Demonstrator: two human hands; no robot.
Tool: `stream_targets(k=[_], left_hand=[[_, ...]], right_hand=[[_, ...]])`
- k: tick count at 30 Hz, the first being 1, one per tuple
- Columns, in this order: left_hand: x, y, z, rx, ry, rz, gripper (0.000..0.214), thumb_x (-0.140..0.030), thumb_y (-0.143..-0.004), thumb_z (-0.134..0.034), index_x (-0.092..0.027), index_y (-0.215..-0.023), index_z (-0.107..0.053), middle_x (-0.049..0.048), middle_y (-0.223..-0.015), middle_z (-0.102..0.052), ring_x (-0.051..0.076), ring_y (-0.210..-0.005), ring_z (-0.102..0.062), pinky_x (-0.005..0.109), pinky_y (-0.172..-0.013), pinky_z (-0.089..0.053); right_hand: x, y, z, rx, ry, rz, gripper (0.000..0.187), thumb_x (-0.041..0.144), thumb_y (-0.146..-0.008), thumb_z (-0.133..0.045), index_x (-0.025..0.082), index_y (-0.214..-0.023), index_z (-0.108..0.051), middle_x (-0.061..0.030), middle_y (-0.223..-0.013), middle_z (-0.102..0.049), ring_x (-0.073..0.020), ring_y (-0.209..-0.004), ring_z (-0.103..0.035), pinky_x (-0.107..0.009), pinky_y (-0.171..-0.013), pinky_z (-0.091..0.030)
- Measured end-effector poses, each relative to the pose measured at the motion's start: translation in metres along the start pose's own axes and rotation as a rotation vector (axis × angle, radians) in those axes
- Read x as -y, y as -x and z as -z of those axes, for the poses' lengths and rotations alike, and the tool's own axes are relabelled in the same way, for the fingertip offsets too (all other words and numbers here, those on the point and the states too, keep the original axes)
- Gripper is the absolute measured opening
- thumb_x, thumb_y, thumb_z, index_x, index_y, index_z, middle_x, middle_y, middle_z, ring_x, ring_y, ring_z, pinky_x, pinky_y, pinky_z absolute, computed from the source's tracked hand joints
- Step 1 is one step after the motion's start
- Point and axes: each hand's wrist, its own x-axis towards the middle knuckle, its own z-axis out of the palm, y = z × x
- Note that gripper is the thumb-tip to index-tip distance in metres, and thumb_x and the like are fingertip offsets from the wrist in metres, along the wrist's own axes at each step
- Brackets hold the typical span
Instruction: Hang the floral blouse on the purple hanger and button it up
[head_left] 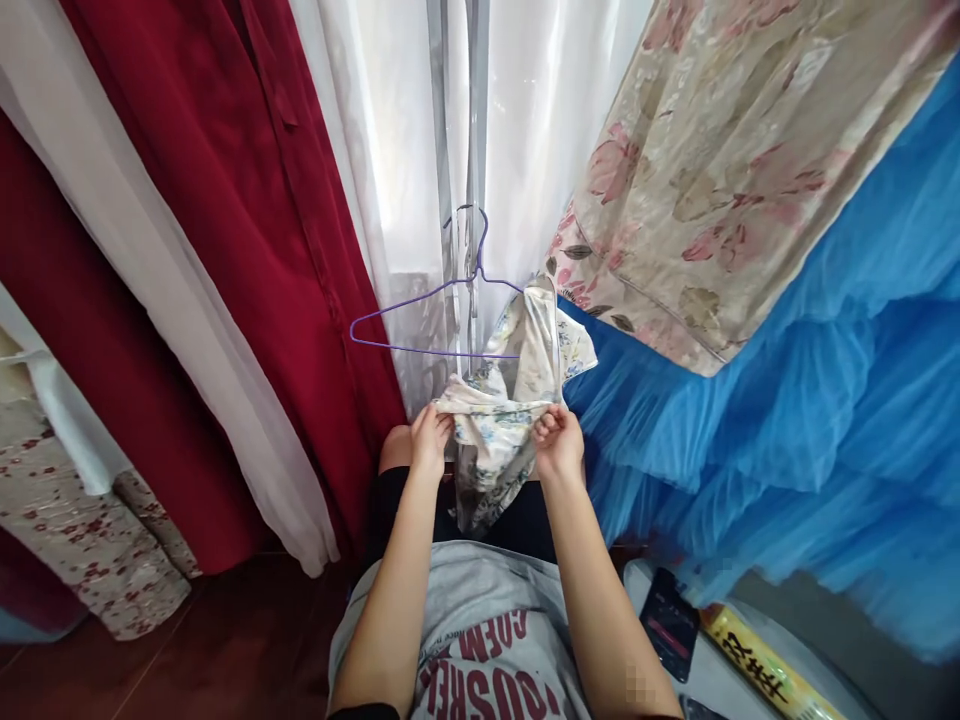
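A pale garment with a blue and yellow floral print [495, 432] is stretched between my two hands above my lap. My left hand [432, 437] pinches its edge on the left side. On the right, my right hand [557, 440] grips the same edge with curled fingers. A purple wire hanger [409, 348] hangs just beyond, its right arm inside one shoulder of the garment. The hanger's left arm is bare. Part of the garment drapes down between my knees.
Dark red curtains [217, 200] and white sheer fabric [525, 120] hang ahead and to the left. A floral cloth [697, 200] and ruffled blue tulle [787, 400] hang close on the right. A dark phone [670, 622] and a yellow packet [757, 660] lie at lower right.
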Motion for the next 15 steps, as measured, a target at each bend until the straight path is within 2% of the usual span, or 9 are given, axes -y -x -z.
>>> stream_targets(k=[3,6,8,12,15], left_hand=[[-0.005,0.021,-0.026,0.181,-0.016,-0.068,0.035,-0.044,-0.076,-0.083,-0.017,-0.084,-0.062,0.0039,-0.084,-0.066,0.017,-0.082,-0.065,0.031,-0.084,-0.051],[-0.022,0.042,-0.046,0.326,-0.054,-0.147,0.033,-0.046,-0.079,-0.082,-0.017,-0.082,-0.065,0.0018,-0.085,-0.064,0.016,-0.085,-0.062,0.026,-0.085,-0.05],[-0.033,0.055,-0.055,0.443,-0.143,-0.216,0.03,-0.046,-0.086,-0.077,-0.018,-0.084,-0.067,0.0018,-0.086,-0.063,0.016,-0.086,-0.06,0.026,-0.084,-0.049],[-0.048,0.072,-0.065,0.668,-0.411,-0.416,0.028,-0.046,-0.097,-0.062,-0.019,-0.092,-0.068,0.005,-0.097,-0.064,0.02,-0.093,-0.06,0.029,-0.087,-0.048],[-0.047,0.074,-0.068,0.787,-0.515,-0.407,0.033,-0.049,-0.099,-0.057,-0.019,-0.091,-0.067,0.007,-0.099,-0.065,0.023,-0.097,-0.061,0.032,-0.091,-0.048]], right_hand=[[-0.003,-0.005,0.007,-0.112,0.018,0.05,0.029,0.052,-0.083,-0.042,0.024,-0.079,-0.048,0.0059,-0.059,-0.048,-0.0113,-0.047,-0.045,-0.023,-0.045,-0.036],[-0.006,0.005,0.0,-0.1,0.083,0.122,0.028,0.047,-0.086,-0.046,0.022,-0.094,-0.057,-0.0018,-0.083,-0.064,-0.0158,-0.075,-0.061,-0.025,-0.061,-0.046],[-0.003,0.015,-0.006,0.017,0.156,0.149,0.025,0.043,-0.088,-0.052,0.021,-0.094,-0.063,-0.0033,-0.092,-0.068,-0.0191,-0.091,-0.062,-0.027,-0.073,-0.049],[0.008,0.031,-0.009,0.385,0.314,0.081,0.02,0.033,-0.083,-0.064,0.02,-0.068,-0.064,-0.0011,-0.071,-0.066,-0.0231,-0.082,-0.06,-0.033,-0.079,-0.05],[0.02,0.037,-0.003,0.593,0.388,0.033,0.008,0.019,-0.076,-0.064,0.019,-0.069,-0.068,-0.0017,-0.074,-0.071,-0.0273,-0.089,-0.064,-0.04,-0.091,-0.052]])
